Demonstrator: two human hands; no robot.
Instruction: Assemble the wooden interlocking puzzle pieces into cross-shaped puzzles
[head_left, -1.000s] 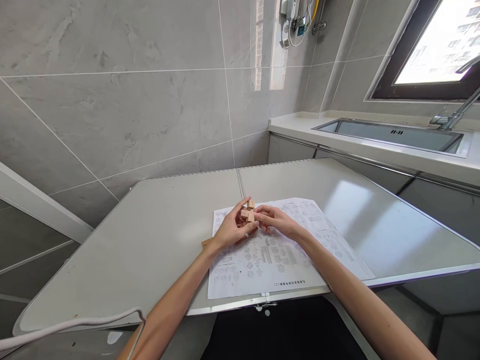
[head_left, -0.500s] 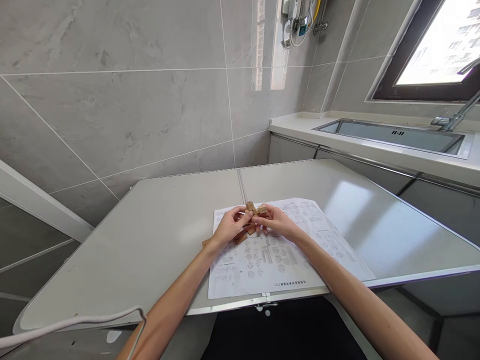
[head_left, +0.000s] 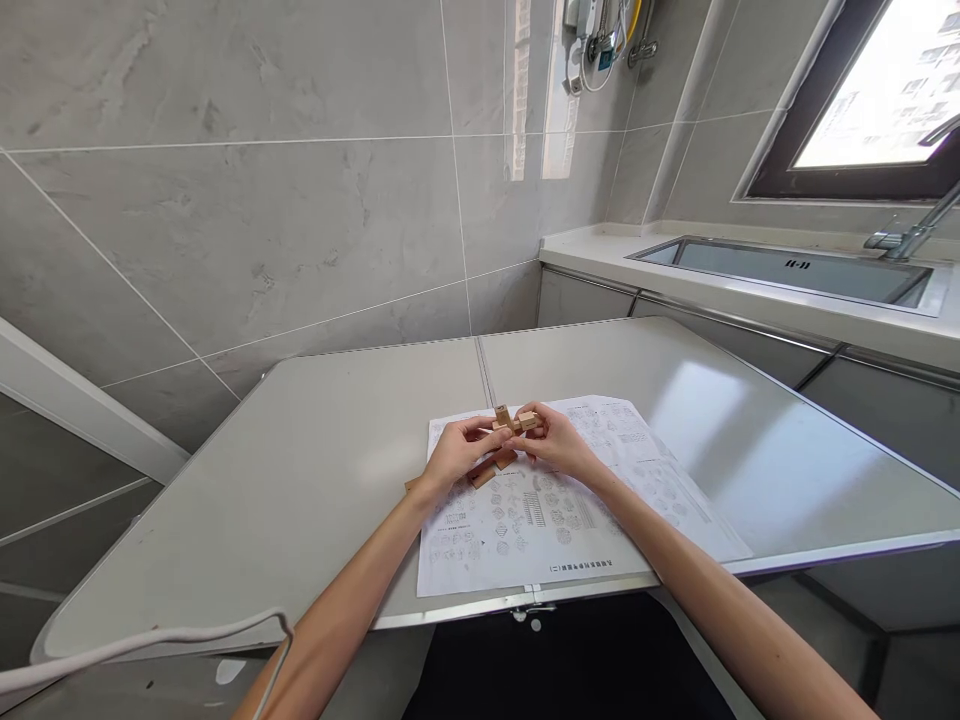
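Observation:
Between both hands, just above a printed sheet (head_left: 525, 545), is a small cluster of interlocking wooden puzzle pieces (head_left: 502, 413). My left hand (head_left: 459, 450) pinches it from the left, thumb toward the middle. From the right, my right hand (head_left: 556, 442) grips it, with a pale wooden end (head_left: 529, 421) showing by its fingers. Beneath the hands a loose wooden puzzle piece (head_left: 484, 476) lies on the paper. Another wooden piece (head_left: 411, 485) shows partly beside my left wrist. Fingers hide much of the cluster, so how its pieces join cannot be made out.
The sheet, covered in small line diagrams, lies on a pale folding table (head_left: 300, 480) with a centre seam. A white cable (head_left: 150, 638) crosses the lower left corner. Behind stand a tiled wall (head_left: 300, 230) and, at right, a counter with a sink (head_left: 780, 268).
The wooden cluster has turned slightly in my fingers, and the pale end at the right shows more. My right fingers have shifted a little over it. The loose pieces look unmoved.

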